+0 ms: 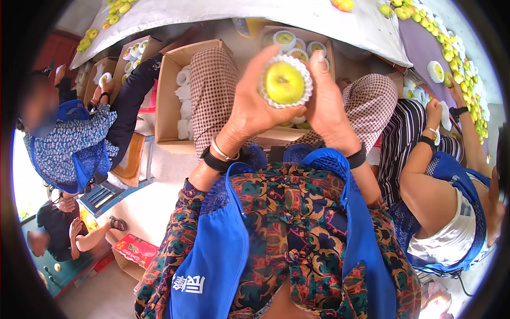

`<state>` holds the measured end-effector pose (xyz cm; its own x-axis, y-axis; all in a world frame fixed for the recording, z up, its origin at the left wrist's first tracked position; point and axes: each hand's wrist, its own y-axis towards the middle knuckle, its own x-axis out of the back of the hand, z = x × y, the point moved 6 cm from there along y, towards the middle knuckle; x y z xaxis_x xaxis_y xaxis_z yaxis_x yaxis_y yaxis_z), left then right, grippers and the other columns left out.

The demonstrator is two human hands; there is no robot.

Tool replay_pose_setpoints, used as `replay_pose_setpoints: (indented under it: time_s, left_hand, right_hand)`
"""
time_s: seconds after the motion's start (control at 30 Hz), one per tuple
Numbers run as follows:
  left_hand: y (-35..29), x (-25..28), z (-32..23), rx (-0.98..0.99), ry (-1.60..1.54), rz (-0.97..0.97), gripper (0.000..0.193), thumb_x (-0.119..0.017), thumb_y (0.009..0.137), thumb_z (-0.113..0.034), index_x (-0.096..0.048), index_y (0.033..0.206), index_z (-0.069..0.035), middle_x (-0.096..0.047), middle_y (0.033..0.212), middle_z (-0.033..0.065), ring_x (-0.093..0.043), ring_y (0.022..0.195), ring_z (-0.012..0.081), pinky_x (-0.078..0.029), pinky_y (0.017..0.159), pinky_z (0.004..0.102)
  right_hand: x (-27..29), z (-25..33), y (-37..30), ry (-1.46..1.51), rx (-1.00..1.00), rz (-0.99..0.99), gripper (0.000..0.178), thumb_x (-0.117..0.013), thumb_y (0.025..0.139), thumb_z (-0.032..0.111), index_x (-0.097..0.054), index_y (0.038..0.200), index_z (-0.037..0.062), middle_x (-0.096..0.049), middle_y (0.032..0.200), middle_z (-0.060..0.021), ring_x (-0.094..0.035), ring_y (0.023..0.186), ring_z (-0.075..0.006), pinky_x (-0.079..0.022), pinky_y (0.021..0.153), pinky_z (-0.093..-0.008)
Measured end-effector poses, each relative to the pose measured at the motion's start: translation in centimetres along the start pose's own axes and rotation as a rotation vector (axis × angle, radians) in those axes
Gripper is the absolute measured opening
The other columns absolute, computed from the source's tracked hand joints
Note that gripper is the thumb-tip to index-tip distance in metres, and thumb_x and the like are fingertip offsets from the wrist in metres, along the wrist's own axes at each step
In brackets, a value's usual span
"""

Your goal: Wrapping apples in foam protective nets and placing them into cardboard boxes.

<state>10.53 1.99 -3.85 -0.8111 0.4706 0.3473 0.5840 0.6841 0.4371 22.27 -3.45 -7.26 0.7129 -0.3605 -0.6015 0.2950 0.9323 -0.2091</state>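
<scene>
Two hands: left hand (249,101) grasps the apple (284,83) through its white foam net (306,74); right hand (330,103) lies against the net's right side, most fingers hidden, so its closure cannot be told.
Apple position: raised between both hands, above the wearer's lap, stem end toward the camera; underside hidden.
Rear carton (313,35): contains netted apples; near portion largely covered by the hands.
Left carton (167,114): contains white foam nets (184,98); right portion obscured by the checked trouser leg (215,80).
Left co-worker (74,133): holds a white item (105,80), too small to identify.
Right co-worker (451,202): partly cut off by the dark fisheye rim.
</scene>
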Motion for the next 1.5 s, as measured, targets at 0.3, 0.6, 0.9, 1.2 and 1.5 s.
replay_pose_setpoints:
  time_s: [0.3, 0.6, 0.9, 1.2, 1.5]
  left_hand:
    - [-1.6, -2.1, 0.9, -0.073, 0.154, 0.096, 0.102, -0.092, 0.057, -0.033, -0.041, 0.140, -0.003, -0.052, 0.136, 0.0165, -0.051, 0.128, 0.0321, -0.023, 0.118, 0.0512]
    - [-3.6, -3.7, 1.8, -0.039, 0.024, 0.123, 0.081, -0.091, 0.063, -0.023, -0.047, 0.128, -0.005, -0.057, 0.117, 0.0117, -0.059, 0.109, 0.0219, -0.048, 0.096, 0.0361]
    - [-3.8, -1.4, 2.9, 0.008, -0.032, 0.074, 0.088, -0.093, 0.062, -0.024, -0.042, 0.131, -0.002, -0.049, 0.122, 0.0155, -0.053, 0.114, 0.0255, -0.046, 0.097, 0.0360]
    - [-2.8, -3.3, 2.7, -0.152, -0.107, 0.117, 0.095, -0.089, 0.062, -0.025, -0.035, 0.136, -0.001, -0.050, 0.122, 0.0204, -0.053, 0.116, 0.0364, -0.044, 0.099, 0.0423]
    - [-1.5, -1.6, 2.5, -0.056, -0.188, 0.135, 0.113, -0.088, 0.061, -0.018, -0.019, 0.149, -0.001, -0.037, 0.145, 0.0248, -0.039, 0.136, 0.0386, -0.034, 0.113, 0.0431]
  right_hand:
    - [1.5, -2.8, -0.4, 0.205, -0.075, -0.150, 0.042, -0.047, 0.103, 0.036, -0.056, 0.121, -0.0003, -0.063, 0.119, -0.0096, -0.064, 0.103, -0.0194, -0.053, 0.093, -0.0343]
    - [4.3, -4.6, -1.0, 0.075, -0.057, -0.156, 0.025, -0.052, 0.097, 0.021, -0.063, 0.104, 0.0003, -0.066, 0.099, -0.0060, -0.065, 0.088, -0.0143, -0.054, 0.078, -0.0304]
    - [1.7, -5.2, 0.3, 0.050, -0.114, -0.100, 0.030, -0.051, 0.101, 0.029, -0.060, 0.112, 0.0029, -0.065, 0.105, -0.0055, -0.065, 0.094, -0.0147, -0.054, 0.082, -0.0310]
    - [3.6, -3.6, 0.2, 0.151, -0.197, -0.109, 0.049, -0.047, 0.102, 0.039, -0.050, 0.133, 0.0017, -0.059, 0.129, -0.0143, -0.057, 0.119, -0.0283, -0.046, 0.103, -0.0424]
    - [1.4, -2.3, 2.2, 0.116, -0.197, 0.020, 0.049, -0.049, 0.102, 0.038, -0.048, 0.133, 0.0004, -0.058, 0.127, -0.0126, -0.058, 0.116, -0.0254, -0.048, 0.100, -0.0408]
